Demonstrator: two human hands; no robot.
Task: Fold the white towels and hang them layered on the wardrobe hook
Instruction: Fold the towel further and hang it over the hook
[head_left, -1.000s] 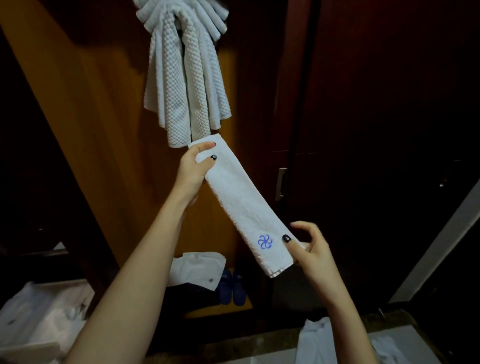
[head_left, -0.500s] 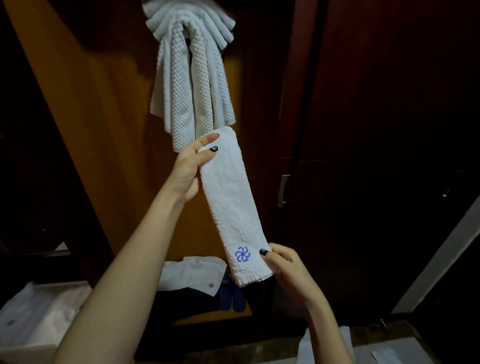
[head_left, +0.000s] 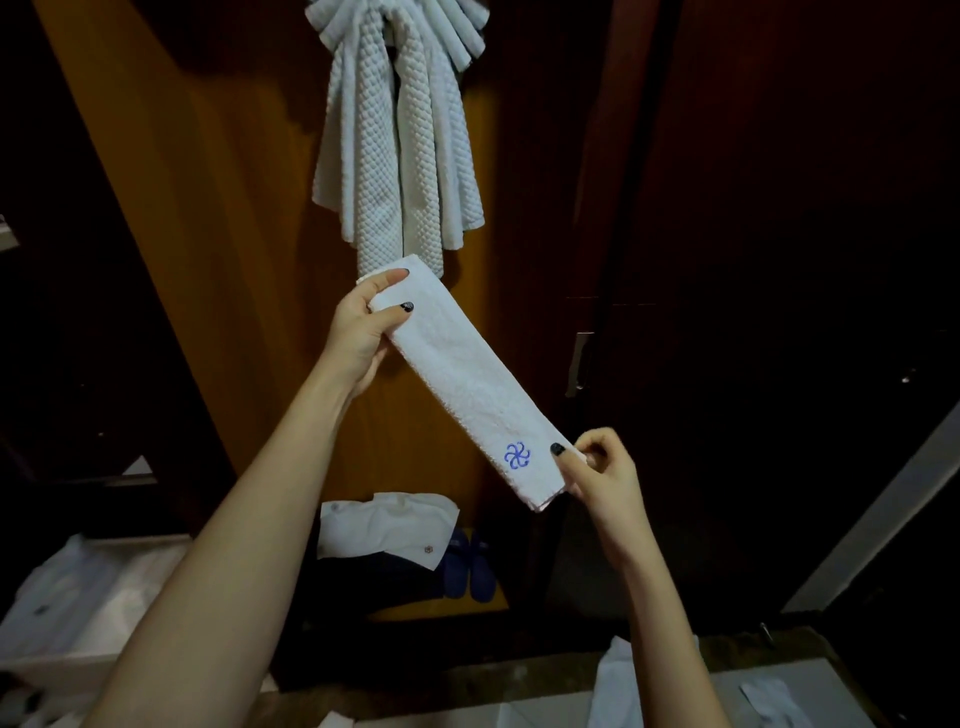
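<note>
Towel (head_left: 467, 384) folded narrow, our left hand (head_left: 358, 332) pinching its far end, our right hand (head_left: 597, 467) pinching its near end, hung towels (head_left: 400, 156) beyond.

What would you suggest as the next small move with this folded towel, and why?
Probably lift the folded towel toward the hanging towels: left hand and right hand pinch its ends, it is already a narrow strip, held just below them.

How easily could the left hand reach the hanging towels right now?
Probably yes: the left hand sits just below the hanging towels, nothing between them, though it already grips the folded towel.
</note>
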